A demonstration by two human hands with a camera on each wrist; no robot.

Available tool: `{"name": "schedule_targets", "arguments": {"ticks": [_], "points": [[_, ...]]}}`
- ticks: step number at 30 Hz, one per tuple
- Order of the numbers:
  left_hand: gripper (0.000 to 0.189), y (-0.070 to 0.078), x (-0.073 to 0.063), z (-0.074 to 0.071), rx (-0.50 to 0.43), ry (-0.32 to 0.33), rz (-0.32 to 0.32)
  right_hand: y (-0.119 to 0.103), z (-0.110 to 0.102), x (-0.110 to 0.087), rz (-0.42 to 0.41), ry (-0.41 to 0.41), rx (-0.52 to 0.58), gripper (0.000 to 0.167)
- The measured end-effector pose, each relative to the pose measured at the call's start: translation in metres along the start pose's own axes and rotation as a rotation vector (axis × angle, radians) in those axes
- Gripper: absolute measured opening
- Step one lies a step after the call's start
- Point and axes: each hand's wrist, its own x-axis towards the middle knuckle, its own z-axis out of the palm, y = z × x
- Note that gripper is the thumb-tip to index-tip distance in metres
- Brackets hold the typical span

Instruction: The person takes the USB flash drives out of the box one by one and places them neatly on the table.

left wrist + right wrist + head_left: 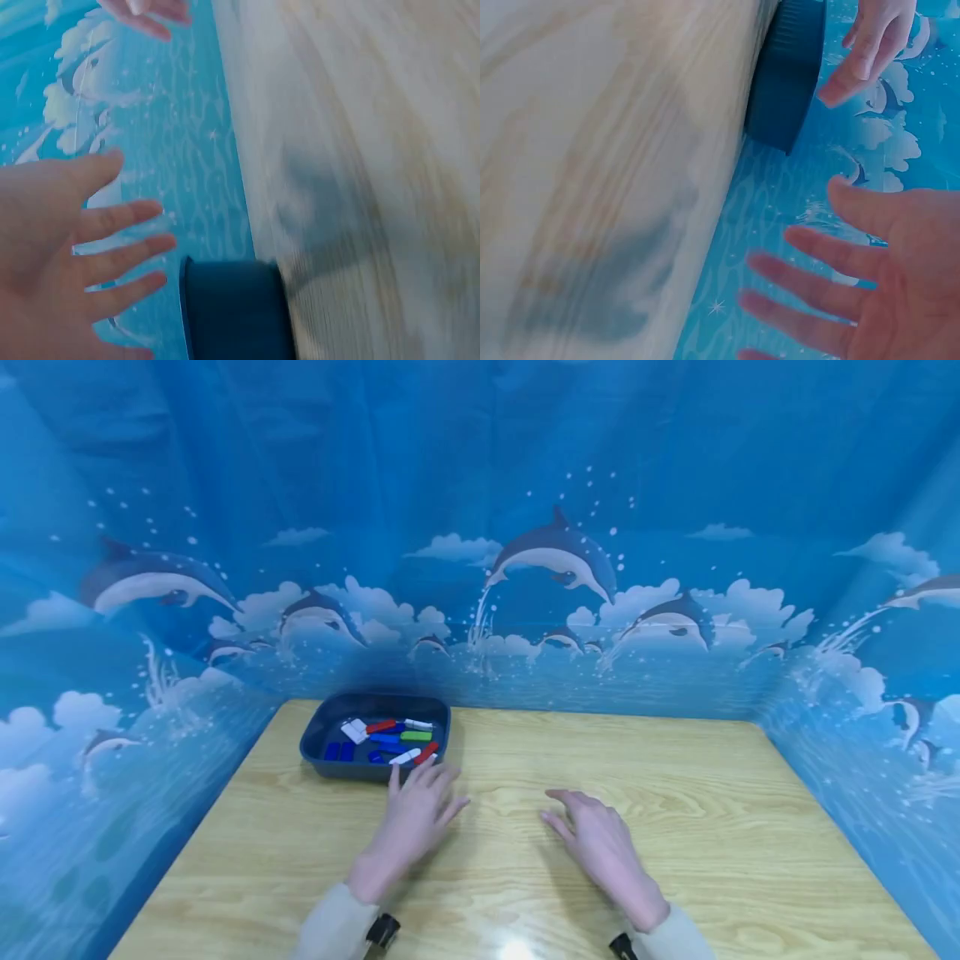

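My left hand (pixel 417 814) hovers by the near right corner of a dark plastic tray (pixel 318 763), fingers spread and holding nothing. Inside the tray lie several small pieces that look like USB sticks or clips: a green piece (pixel 416 736), a red piece (pixel 381 726), a white piece (pixel 406 757) and blue pieces (pixel 385 738). To the right, my right hand (pixel 600 839) is above the bare wood, its fingers loosely extended with nothing in them. In the left wrist view the left palm (pixel 37 255) shows, and in the right wrist view the right palm (pixel 907 277), both without an object.
A light wooden table (pixel 570 752) spreads under both hands. Blue curtains (pixel 480 460) printed with dolphins and clouds stand along its back and both sides. The tray sits at the table's back left, close to the curtain.
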Motion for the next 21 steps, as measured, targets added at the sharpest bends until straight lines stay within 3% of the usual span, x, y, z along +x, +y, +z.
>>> {"name": "schedule_targets", "arguments": {"ticks": [4, 8, 14, 17, 21], "points": [[0.02, -0.014, 0.004, -0.01, -0.04, 0.114, -0.014, -0.013, -0.001, 0.009, -0.009, 0.008, 0.059, 0.011], [0.01, -0.039, 0.009, -0.023, -0.063, 0.229, -0.074, -0.03, 0.001, 0.024, -0.025, 0.009, 0.111, 0.015], [0.012, -0.091, 0.01, -0.042, -0.084, 0.348, -0.144, -0.057, 0.019, 0.057, -0.034, 0.026, 0.233, 0.012], [0.019, -0.114, 0.008, -0.049, -0.079, 0.356, -0.19, -0.068, 0.031, 0.072, -0.033, 0.026, 0.274, 0.024], [0.032, -0.141, 0.004, -0.056, -0.082, 0.284, -0.273, -0.08, 0.047, 0.088, -0.037, 0.004, 0.31, 0.039]]}}
